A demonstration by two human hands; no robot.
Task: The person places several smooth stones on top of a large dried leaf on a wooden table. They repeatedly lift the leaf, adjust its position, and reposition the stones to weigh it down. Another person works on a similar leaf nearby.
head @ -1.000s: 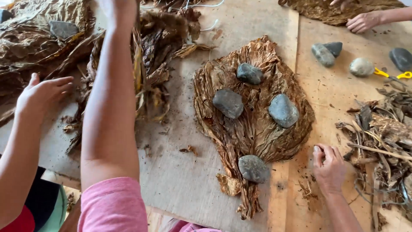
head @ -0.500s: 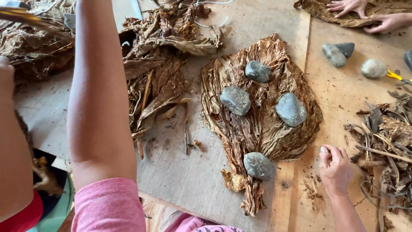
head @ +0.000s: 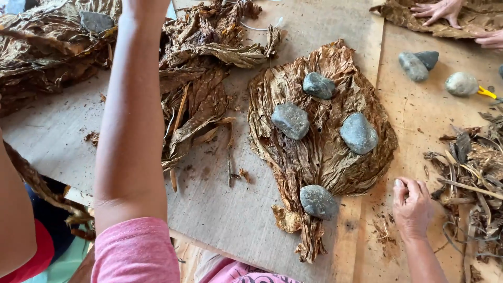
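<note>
A flattened stack of dry brown tobacco leaves point(head: 325, 152) lies on the board in front of me, weighed down by several grey stones point(head: 291, 120). My right hand point(head: 414, 207) rests on the wood just right of the stack's stem end, fingers curled in with nothing seen in them. My left arm point(head: 131, 120), in a pink sleeve, stretches over a loose heap of crumpled leaves point(head: 199, 89) and leaves the frame at the top, so my left hand is hidden.
Another leaf pile with a stone on it point(head: 94, 22) sits far left. Loose stones point(head: 416, 63) and a pale stone point(head: 461, 84) lie at the right, with leaf stems point(head: 471, 173) below them. A co-worker's arm point(head: 13, 220) is at the lower left; another person's hands point(head: 440, 11) press leaves at the top right.
The view has shifted, so the stack sits further right and lower. The co-worker's hand at the left has dropped out of sight. My right hand has barely moved.
</note>
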